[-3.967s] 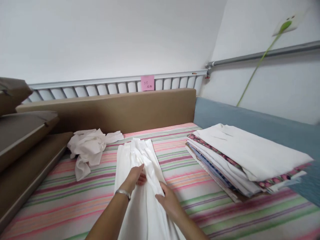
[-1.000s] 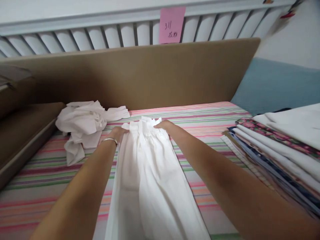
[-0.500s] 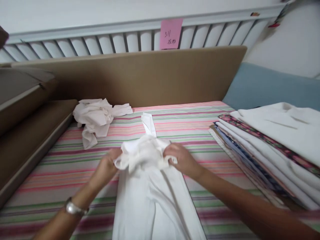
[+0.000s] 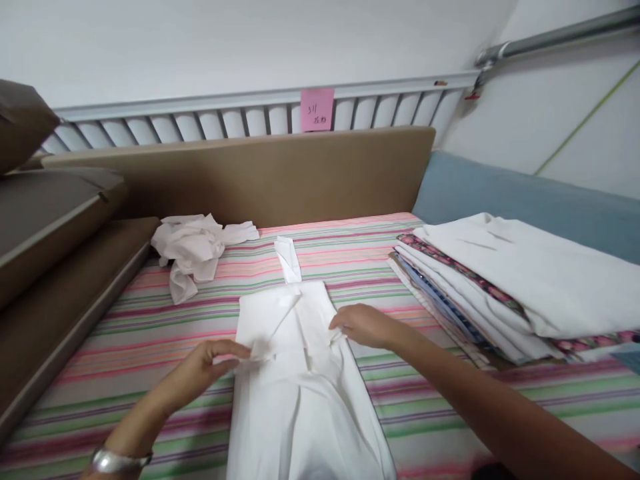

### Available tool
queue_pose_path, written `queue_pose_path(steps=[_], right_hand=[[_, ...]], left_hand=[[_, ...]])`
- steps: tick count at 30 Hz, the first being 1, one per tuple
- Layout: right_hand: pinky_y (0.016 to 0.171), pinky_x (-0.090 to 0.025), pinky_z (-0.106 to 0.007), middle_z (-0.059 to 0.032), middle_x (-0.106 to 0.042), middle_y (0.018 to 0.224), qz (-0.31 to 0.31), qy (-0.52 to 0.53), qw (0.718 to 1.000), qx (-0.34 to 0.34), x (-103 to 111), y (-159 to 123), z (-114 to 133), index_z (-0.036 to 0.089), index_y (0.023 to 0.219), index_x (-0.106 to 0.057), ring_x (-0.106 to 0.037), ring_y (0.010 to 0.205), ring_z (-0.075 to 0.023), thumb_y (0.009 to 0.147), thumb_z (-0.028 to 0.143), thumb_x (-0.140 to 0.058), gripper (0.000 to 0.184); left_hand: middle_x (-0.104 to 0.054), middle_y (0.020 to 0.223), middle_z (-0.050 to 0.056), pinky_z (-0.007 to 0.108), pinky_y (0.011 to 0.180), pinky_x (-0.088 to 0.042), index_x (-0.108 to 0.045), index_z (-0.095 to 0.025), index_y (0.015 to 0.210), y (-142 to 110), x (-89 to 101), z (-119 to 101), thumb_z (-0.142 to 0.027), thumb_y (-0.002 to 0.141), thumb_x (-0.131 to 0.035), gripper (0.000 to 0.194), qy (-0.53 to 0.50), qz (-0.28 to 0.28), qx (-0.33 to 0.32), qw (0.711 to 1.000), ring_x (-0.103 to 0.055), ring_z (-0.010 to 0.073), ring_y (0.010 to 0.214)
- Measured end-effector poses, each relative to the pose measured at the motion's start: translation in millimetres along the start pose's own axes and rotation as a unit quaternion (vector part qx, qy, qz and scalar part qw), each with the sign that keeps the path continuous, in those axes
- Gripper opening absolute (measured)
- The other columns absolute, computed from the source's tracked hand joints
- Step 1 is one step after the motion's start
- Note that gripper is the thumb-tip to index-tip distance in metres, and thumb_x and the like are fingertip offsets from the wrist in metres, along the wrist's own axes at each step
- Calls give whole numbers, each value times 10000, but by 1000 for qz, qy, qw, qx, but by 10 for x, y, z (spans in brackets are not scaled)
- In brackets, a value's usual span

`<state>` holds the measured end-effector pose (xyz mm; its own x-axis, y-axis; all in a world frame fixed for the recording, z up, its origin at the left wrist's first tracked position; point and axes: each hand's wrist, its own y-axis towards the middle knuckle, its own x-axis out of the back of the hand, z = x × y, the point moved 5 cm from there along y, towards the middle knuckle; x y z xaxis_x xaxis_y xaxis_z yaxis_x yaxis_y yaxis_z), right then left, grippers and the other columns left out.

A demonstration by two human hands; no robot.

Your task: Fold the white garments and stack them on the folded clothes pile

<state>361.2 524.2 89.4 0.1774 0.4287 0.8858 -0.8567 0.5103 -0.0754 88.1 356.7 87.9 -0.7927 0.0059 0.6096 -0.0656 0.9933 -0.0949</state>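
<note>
A long white garment lies lengthwise in front of me, a narrow white strip sticking out beyond its far end. My left hand pinches thin white fabric at the garment's left side, between thumb and fingers. On the opposite side, my right hand has its fingertips closed on a small fold at the garment's edge. The upper part lies fairly flat between my hands, with a horizontal seam or fold across it. Loose creases run through the lower part.
Crumpled white cloth lies at the back left on the striped sheet. A stack of folded fabrics stands at right. Brown cushions border the left; a brown board stands behind, before a radiator with a pink note.
The garment's upper part was bunched up between my hands and now lies spread out toward the far end. My hands are slightly farther apart, and the left has come nearer me.
</note>
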Motion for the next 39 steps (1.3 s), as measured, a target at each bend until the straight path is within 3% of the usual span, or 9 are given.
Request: queue_pose_path(steps=[6, 11, 16, 20, 23, 27, 33, 36, 39], right_hand=[[1019, -348, -377, -69, -561, 1263, -120, 47, 991, -41, -25, 136, 268, 205, 1171, -604, -490, 1182, -218, 834, 229, -456, 369], [1068, -296, -380, -134, -427, 1381, -84, 104, 991, -24, -691, 51, 703, 161, 1266, -525, -375, 1285, -243, 797, 328, -574, 501], [1029, -346, -352, -98, -558, 1263, -71, 154, 985, -3, -722, -73, 875, 184, 1198, -582, -481, 1196, -216, 826, 316, -529, 398], [971, -402, -341, -67, -632, 1157, -70, 179, 981, -11, -618, -122, 777, 204, 1118, -634, -559, 1097, -213, 814, 279, -524, 331], [937, -428, -334, -57, -657, 1106, -76, 184, 980, -18, -642, -166, 720, 207, 1078, -654, -590, 1040, -208, 806, 266, -525, 306], [1006, -371, -349, -70, -595, 1218, -79, 156, 984, -7, -717, -224, 730, 215, 1088, -650, -519, 1153, -212, 797, 244, -535, 314], [942, -410, -319, -57, -635, 1124, -66, 142, 987, 31, -715, -270, 817, 212, 1091, -641, -564, 1052, -197, 782, 201, -537, 326], [911, -428, -314, -43, -669, 1062, -69, 172, 983, 18, -637, -283, 785, 226, 1020, -675, -596, 997, -195, 798, 227, -518, 271], [818, -467, -297, -23, -703, 945, -120, 218, 968, -22, -407, -199, 585, 233, 926, -700, -633, 879, -180, 820, 267, -488, 240]], left_hand=[[-595, 1209, 138, 385, 988, -373, -566, -143, 1179, 577, -108, 42, -302, 733, -567, 474, 38, -206, 65, 976, -530, 254, 1131], [-611, 1102, 164, 329, 818, -445, -423, -115, 1308, 775, -515, 81, -194, 645, -635, 701, 25, -196, 154, 968, -601, 215, 915], [-623, 753, 21, 247, 556, -424, -494, -122, 1229, 636, -478, 72, -176, 640, -590, 599, -90, -166, 177, 966, -532, 111, 540], [-641, 889, 69, 267, 681, -453, -588, -139, 1112, 639, -370, 12, -219, 657, -587, 462, -92, -206, 116, 967, -588, 150, 739], [-548, 1209, 155, 297, 764, -450, -457, -140, 1275, 723, -389, -3, -271, 656, -632, 657, -85, -242, 129, 958, -573, 200, 950], [-629, 1030, 143, 265, 576, -442, -480, -115, 1252, 733, -570, -207, -390, 668, -640, 665, -117, -134, 160, 971, -588, 155, 686], [-638, 667, 30, 229, 479, -384, -684, -153, 847, 440, -625, -867, -461, 749, -562, 345, -157, 92, 9, 983, -478, 97, 499], [-686, 858, 77, 298, 668, -483, -677, -169, 898, 562, -510, -840, -399, 807, -494, 308, -57, -59, -22, 996, -600, 175, 740], [-588, 1228, 113, 412, 994, -375, -601, -176, 1141, 751, -642, -692, -313, 841, -450, 362, 131, -153, -57, 978, -485, 247, 1177]])
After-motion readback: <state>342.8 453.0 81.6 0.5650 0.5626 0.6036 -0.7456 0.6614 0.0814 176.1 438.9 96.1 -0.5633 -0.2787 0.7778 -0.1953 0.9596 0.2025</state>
